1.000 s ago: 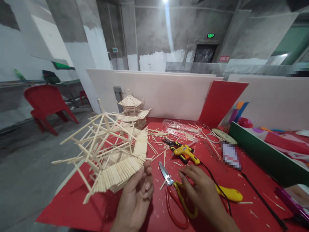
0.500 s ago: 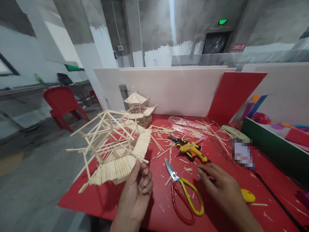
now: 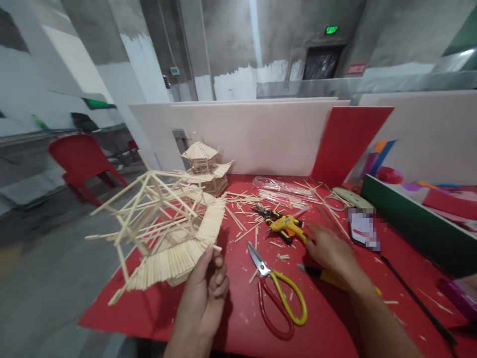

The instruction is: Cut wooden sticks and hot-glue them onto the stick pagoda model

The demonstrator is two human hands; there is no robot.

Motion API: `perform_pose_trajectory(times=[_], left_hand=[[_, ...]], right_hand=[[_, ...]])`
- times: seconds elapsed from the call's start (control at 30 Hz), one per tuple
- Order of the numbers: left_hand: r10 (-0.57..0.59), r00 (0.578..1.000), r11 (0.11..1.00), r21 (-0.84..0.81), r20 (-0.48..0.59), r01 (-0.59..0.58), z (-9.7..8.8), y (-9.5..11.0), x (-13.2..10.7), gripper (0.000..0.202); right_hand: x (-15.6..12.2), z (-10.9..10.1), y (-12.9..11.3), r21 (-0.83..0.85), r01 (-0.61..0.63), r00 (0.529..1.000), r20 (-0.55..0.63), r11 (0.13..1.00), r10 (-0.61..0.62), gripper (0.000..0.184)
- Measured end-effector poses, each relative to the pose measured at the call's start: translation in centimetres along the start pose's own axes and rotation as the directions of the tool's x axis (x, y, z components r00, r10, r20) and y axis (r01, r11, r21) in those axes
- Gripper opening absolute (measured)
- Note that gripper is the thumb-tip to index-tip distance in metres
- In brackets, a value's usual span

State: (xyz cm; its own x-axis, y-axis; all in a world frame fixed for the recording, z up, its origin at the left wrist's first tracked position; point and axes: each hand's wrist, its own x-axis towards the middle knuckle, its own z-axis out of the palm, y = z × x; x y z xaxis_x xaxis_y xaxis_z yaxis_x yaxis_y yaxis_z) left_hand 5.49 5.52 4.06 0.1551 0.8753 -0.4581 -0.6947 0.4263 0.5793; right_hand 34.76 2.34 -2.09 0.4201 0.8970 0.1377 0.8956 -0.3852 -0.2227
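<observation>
My left hand (image 3: 204, 291) pinches the front edge of a wooden stick model (image 3: 164, 258), a pavilion with an open roof frame and a skirt of close-laid sticks. The model leans left, partly beyond the table edge. At the end of the handle of a yellow glue gun (image 3: 286, 226), my right hand (image 3: 331, 248) has its fingers closed; the gun still lies on the table. Scissors (image 3: 264, 271) with one red and one yellow handle lie between my hands. Under my right wrist is a yellow-handled knife (image 3: 328, 278), partly covered.
A finished-looking stick pavilion (image 3: 203, 166) stands at the back. Loose sticks (image 3: 242, 209) and a plastic bag of sticks (image 3: 279, 191) lie on the red table (image 3: 238, 328). Pliers (image 3: 266, 214) lie by the gun. A phone (image 3: 363, 228) and green-sided box (image 3: 417, 223) are at right.
My right hand has moved forward from beside the scissors to the glue gun's handle, uncovering the knife's tip. My left hand keeps its pinch on the model. The view has shifted slightly right.
</observation>
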Motion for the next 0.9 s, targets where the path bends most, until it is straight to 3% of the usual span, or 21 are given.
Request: perform_pose_trajectory(times=[0.2, 0.33, 0.57, 0.67, 0.77, 0.9], left_hand=[[0.022, 1.0, 0.999, -0.032, -0.003, -0.022, -0.5, -0.1, -0.4, 0.016], [0.019, 1.0, 0.999, -0.042, -0.02, -0.019, -0.9, -0.5, -0.6, 0.026], [0.01, 0.998, 1.0, 0.021, 0.063, -0.011, -3.3, -2.0, -2.1, 0.04], [0.045, 0.998, 0.995, 0.085, 0.043, -0.048, -3.9, -2.0, -2.7, 0.042], [0.08, 0.997, 0.985, 0.152, 0.01, -0.081, -3.7, -1.3, -3.1, 0.045], [0.098, 0.995, 0.98, 0.172, 0.03, -0.101, -3.3, -0.8, -3.4, 0.046]], right_hand=[[2.3, 2.0, 0.1, 0.062, 0.061, 0.997, 0.045, 0.996, -0.064, 0.017], [2.9, 2.8, 0.4, 0.127, 0.113, 0.992, 0.049, 0.985, -0.12, 0.022], [2.6, 2.8, 0.6, 0.265, 0.205, 0.973, 0.05, 0.942, -0.226, 0.027], [1.2, 1.1, -0.1, 0.39, 0.186, 0.981, -0.024, 0.902, -0.191, 0.037], [-0.5, -2.4, -2.3, 0.531, 0.219, 0.976, -0.105, 0.818, -0.193, 0.043], [-2.3, -7.9, -7.7, 0.387, 0.386, 0.917, -0.258, 0.837, -0.304, 0.024]])
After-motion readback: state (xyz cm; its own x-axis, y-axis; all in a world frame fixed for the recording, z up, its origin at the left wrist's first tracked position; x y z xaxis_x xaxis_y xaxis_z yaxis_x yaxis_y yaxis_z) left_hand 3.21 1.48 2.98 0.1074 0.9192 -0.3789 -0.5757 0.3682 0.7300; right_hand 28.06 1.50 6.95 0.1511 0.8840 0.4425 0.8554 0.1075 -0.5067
